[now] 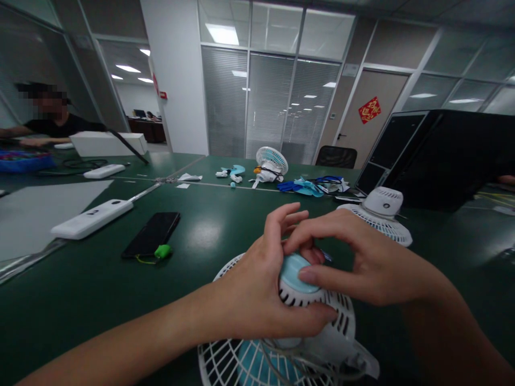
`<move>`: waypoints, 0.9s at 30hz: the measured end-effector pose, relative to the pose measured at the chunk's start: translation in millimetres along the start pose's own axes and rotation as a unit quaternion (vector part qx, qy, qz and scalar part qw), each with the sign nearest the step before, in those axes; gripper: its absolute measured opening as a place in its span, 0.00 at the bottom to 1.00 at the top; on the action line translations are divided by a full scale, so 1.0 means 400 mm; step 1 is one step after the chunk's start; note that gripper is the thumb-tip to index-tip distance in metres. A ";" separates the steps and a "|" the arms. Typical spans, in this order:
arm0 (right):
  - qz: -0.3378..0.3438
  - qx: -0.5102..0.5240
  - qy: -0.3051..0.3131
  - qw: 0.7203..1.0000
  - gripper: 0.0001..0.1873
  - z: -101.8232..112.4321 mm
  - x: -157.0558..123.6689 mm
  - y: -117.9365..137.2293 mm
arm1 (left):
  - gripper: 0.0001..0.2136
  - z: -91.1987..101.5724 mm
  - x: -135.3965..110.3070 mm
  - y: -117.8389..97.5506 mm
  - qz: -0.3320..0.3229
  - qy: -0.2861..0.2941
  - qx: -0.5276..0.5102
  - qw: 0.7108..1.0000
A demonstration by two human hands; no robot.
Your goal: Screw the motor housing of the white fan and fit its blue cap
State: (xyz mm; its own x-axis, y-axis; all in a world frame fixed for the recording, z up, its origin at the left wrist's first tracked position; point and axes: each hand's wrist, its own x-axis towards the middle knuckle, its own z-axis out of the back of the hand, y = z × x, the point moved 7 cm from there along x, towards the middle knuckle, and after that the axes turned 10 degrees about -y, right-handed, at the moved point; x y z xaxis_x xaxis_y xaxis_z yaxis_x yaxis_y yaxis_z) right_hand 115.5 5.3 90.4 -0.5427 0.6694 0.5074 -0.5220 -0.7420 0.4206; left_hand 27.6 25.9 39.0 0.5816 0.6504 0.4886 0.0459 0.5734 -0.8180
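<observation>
A small white desk fan (345,316) lies with its grille down on the green table in front of me, and blue blades show through the grille. On top of its slotted motor housing sits a light blue round cap (293,272). My left hand (259,292) is wrapped round the housing, thumb on the near side and fingers on the far side. From the right, my right hand (362,254) holds the cap's edge between thumb and fingers; some of its fingertips are hidden. Loops of pale cord hang over the grille below my left hand.
Another fan (384,206) lies face down at the right beside a large black case (450,161). Farther back are an upright fan (271,163) and blue gloves (308,186). A phone (155,233) and white power strip (94,217) lie left. A person (60,120) sits far left.
</observation>
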 end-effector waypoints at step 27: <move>-0.008 -0.046 -0.019 0.999 0.06 -0.007 0.002 0.010 | 0.49 -0.001 -0.002 0.000 -0.013 -0.005 0.018 1.000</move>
State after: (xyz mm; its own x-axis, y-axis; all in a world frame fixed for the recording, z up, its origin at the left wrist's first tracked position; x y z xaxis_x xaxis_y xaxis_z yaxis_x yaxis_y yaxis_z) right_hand 111.3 2.9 90.2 -0.5091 0.6787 0.5293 -0.5907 -0.7228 0.3586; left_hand 27.5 25.2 38.7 0.5732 0.6395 0.5124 0.0315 0.6077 -0.7936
